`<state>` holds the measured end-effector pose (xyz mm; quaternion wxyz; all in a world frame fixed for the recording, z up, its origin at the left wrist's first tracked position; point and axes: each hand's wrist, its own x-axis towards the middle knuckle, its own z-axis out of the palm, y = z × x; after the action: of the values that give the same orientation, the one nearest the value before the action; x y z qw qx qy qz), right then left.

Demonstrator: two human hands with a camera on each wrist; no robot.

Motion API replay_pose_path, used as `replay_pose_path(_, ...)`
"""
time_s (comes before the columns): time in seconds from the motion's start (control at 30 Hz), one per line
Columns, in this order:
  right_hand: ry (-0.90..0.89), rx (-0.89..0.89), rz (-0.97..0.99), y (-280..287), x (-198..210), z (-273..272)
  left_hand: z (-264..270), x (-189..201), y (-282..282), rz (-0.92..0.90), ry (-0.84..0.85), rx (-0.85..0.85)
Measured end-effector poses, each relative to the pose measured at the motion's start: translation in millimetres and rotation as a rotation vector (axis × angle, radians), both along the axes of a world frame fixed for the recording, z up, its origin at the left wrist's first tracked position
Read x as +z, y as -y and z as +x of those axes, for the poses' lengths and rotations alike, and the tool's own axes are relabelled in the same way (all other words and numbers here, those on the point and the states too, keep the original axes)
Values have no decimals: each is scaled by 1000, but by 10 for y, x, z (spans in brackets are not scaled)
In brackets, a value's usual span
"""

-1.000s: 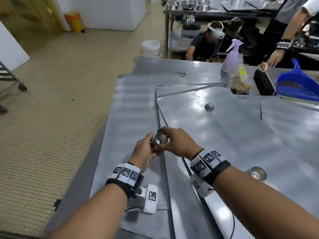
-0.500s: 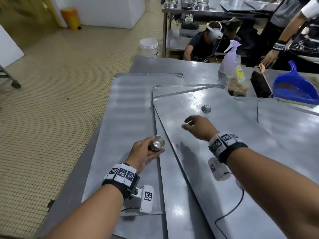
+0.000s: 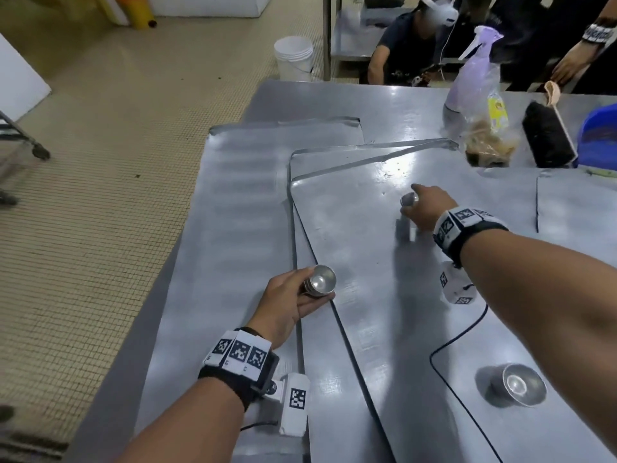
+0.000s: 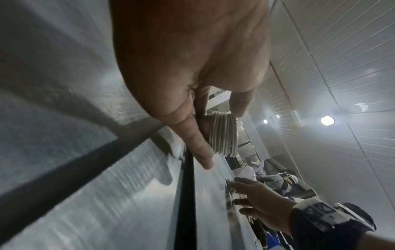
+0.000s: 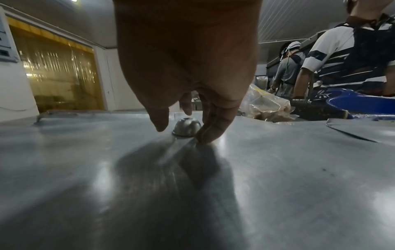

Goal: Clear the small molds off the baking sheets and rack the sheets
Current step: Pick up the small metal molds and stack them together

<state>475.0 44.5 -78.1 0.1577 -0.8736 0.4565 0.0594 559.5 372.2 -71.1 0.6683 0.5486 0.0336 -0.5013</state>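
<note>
My left hand (image 3: 317, 285) grips a nested stack of small metal molds (image 3: 322, 279), rims showing as rings (image 4: 224, 133), just above the seam between two baking sheets. Farther out on the top baking sheet (image 3: 367, 262), my right hand (image 3: 410, 204) curls around an upside-down mold (image 3: 408, 197). Its thumb (image 5: 210, 132) touches the side of that mold (image 5: 187, 126), and its index finger (image 5: 160, 123) hangs just off the other side. The mold rests on the sheet. A third mold (image 3: 516, 384) stands rim-up on the same sheet under my right forearm. Another sheet (image 3: 233, 212) lies to the left.
At the table's far right stand a spray bottle (image 3: 474, 81), a plastic bag (image 3: 490, 142), a black brush (image 3: 547, 135) and a blue dustpan (image 3: 597, 135). A person crouches beyond the table (image 3: 400, 38), beside a white bucket (image 3: 293, 58). The table's left edge drops to tiled floor.
My right hand left the stack held in my left hand and moved forward and right onto the far upside-down mold. The left hand keeps hold of the stack.
</note>
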Motion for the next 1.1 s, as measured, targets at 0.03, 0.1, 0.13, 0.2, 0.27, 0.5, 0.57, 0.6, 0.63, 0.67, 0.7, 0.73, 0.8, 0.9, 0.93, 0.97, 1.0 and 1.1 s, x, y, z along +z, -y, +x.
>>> replay_pose_path(0.03,-6,-16,14,25,-55,6,5,-9,-8,-1,-2,0)
replay_pose_path(0.1,35,-67,29,35,-126,-5,15,-22,-31,-4,-6,-1)
replay_pose_path(0.13,63,-78,17,35,-162,-13,16,-27,-44,-7,-8,0)
replay_pose_path(0.2,99,-72,-9,-10,-196,-36,13,-31,-64,-9,-9,-1)
replay_pose_path(0.27,127,-51,-40,-94,-206,-58,-2,-30,-87,-8,-8,-4)
replay_pose_path(0.5,212,-35,30,-733,-65,-139,-64,22,-234,-24,-32,-4)
replay_pose_path(0.57,243,10,46,-964,-23,-175,-92,42,-300,-22,-41,-3)
replay_pose_path(0.6,246,32,46,-1088,-20,-204,-109,46,-336,-19,-46,-2)
replay_pose_path(0.63,243,45,43,-1209,-25,-242,-127,48,-365,-14,-48,-1)
replay_pose_path(0.67,241,50,39,-1326,-40,-286,-142,49,-392,-7,-48,-3)
replay_pose_path(0.7,237,53,35,-1439,-62,-333,-154,51,-420,-1,-49,-7)
replay_pose_path(0.73,236,59,29,-1532,-80,-375,-163,51,-444,3,-48,-13)
replay_pose_path(0.8,231,81,29,-1668,-104,-455,-172,54,-491,5,-43,-24)
replay_pose_path(0.9,219,118,23,-1770,-103,-529,-177,61,-558,2,-40,-31)
replay_pose_path(0.93,227,113,21,-1788,-103,-540,-179,60,-580,1,-42,-28)
replay_pose_path(0.97,235,103,22,-1805,-102,-556,-179,62,-597,0,-44,-25)
replay_pose_path(1.0,243,87,28,-1822,-108,-566,-177,59,-615,1,-44,-24)
replay_pose_path(1.1,271,34,63,-1869,-90,-595,-169,51,-664,3,-49,-21)
